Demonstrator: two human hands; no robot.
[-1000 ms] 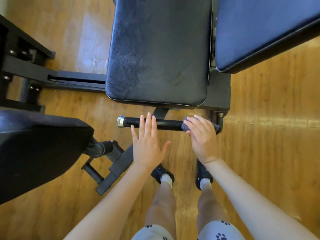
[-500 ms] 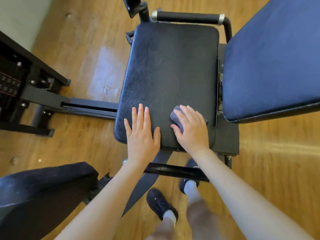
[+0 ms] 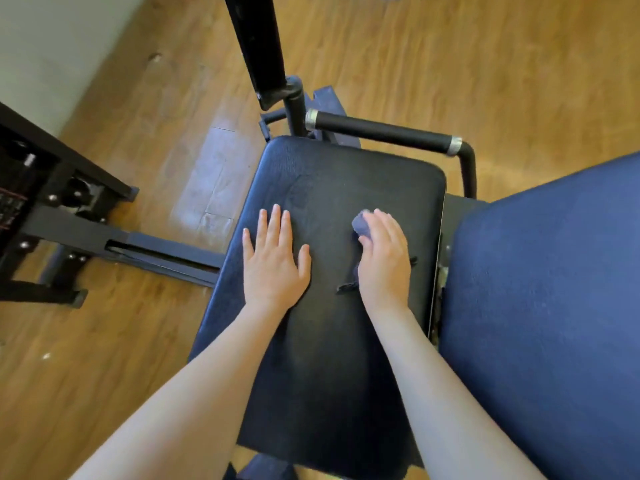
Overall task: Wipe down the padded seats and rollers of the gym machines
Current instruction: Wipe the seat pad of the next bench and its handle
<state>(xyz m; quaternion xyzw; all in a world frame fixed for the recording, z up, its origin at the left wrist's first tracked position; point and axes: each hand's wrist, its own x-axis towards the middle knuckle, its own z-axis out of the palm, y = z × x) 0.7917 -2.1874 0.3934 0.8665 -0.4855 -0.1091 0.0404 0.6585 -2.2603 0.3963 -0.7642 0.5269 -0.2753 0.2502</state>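
Wipe has moved off the lower grip bar and up onto the black seat pad point(image 3: 332, 237); 1 s ago the cloth was on that bar below the pad's near edge, 0.5 s ago at the pad's near edge, now it's mid-pad. I read that as bar done, seat pass under way. Right hand point(image 3: 384, 258) lies on the dark cloth point(image 3: 360, 226), fingers curved over it and pressing it into the pad; cloth pokes out past the fingertips and trails toward the wrist. Left hand point(image 3: 273, 258) is flat, fingers straight, palm down on the pad just left of the cloth, holding nothing, looks like bracing. Far grip bar point(image 3: 381, 131) beyond the pad and the blue backrest pad point(image 3: 540, 306) to the right look untouched at this point, my guess only. Hard to see: most of the cloth is under the right hand, so its fold is unknown; the pad's near end is covered by both forearms; backrest cut off at right edge; frame slightly motion-blurred.
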